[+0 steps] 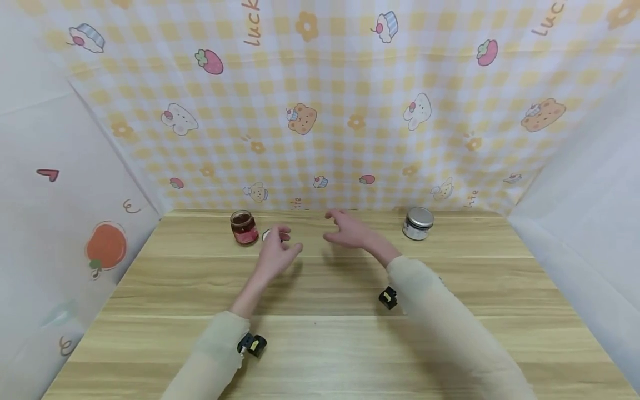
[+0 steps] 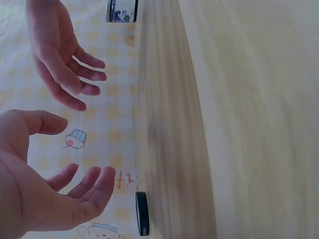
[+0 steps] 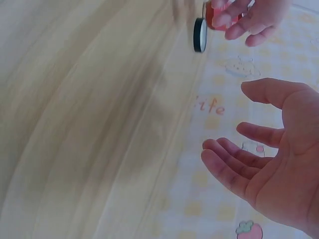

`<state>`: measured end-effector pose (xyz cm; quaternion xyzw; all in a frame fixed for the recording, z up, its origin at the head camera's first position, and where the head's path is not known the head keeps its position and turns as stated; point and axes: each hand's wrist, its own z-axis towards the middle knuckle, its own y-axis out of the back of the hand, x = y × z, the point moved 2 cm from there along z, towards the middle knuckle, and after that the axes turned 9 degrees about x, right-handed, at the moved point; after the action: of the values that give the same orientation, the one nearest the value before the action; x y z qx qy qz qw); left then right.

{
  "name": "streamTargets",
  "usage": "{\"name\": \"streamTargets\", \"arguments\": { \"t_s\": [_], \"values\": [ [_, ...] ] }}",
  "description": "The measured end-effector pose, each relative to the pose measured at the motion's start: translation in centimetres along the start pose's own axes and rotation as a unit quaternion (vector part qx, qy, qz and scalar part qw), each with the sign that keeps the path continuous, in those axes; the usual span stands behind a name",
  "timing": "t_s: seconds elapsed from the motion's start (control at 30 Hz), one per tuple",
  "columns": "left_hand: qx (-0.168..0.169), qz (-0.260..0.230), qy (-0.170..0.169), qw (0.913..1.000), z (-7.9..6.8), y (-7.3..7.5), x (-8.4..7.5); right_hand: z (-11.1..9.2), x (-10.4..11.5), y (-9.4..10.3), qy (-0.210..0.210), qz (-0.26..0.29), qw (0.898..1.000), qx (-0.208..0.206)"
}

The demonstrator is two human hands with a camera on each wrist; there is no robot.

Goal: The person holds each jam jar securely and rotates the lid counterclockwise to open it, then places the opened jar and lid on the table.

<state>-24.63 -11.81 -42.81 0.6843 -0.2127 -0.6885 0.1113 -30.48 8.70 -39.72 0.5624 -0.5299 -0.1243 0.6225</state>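
An open glass jar [image 1: 244, 229] of dark red contents with a red label stands at the back left of the table. Just right of it lies a round dark-rimmed lid [image 2: 142, 214], partly covered by my left hand [image 1: 275, 255] in the head view. That hand hovers above the wood with loosely bent fingers and holds nothing. My right hand [image 1: 349, 230] is in the air at the back middle, thumb apart from the fingers, also holding nothing. To its right stands a second glass jar [image 1: 417, 225], closed with a silver lid and bearing a pale label.
A wooden table [image 1: 320, 344] spreads out under both arms. Behind it hangs a yellow checked cloth [image 1: 330, 150] with cartoon prints, and white sheets [image 1: 65, 222] border the left and right sides. A small black device sits at each sleeve cuff.
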Motion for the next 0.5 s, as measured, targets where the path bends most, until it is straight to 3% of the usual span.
{"name": "streamTargets", "arguments": {
  "t_s": [0.13,0.5],
  "values": [
    [0.008,-0.006,-0.012,0.9999,0.5,-0.8,-0.3,-0.6,-1.0,0.8,-0.009,-0.009,1.0,-0.009],
    [0.045,-0.051,-0.003,0.9977,2.3,-3.4,-0.7,-2.6,-3.1,2.9,-0.019,-0.007,0.999,-0.048]
  ]
}}
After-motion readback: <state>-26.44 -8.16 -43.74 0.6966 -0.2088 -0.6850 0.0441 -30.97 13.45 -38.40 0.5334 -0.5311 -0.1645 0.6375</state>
